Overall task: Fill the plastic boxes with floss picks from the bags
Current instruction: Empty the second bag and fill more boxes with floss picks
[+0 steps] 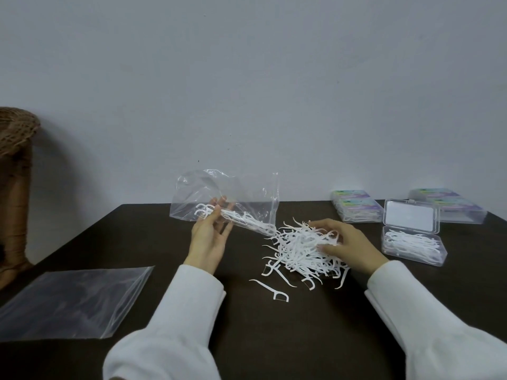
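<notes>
My left hand (pixel 210 233) holds up a clear plastic bag (pixel 241 196) by its lower edge, tilted, with several white floss picks still inside near its mouth. A loose pile of white floss picks (pixel 299 252) lies on the dark table (pixel 164 242) below the bag's mouth. My right hand (pixel 338 238) rests on top of that pile with its fingers curled around some picks. To the right stands an open clear plastic box (pixel 413 246), lid raised, partly filled with floss picks.
Closed, labelled plastic boxes are stacked at the back right (pixel 355 205) and far right (pixel 450 204). An empty flat clear bag (pixel 74 300) lies at the front left. A wicker object (pixel 15 187) stands beyond the table's left edge. A single pick (pixel 274 290) lies apart.
</notes>
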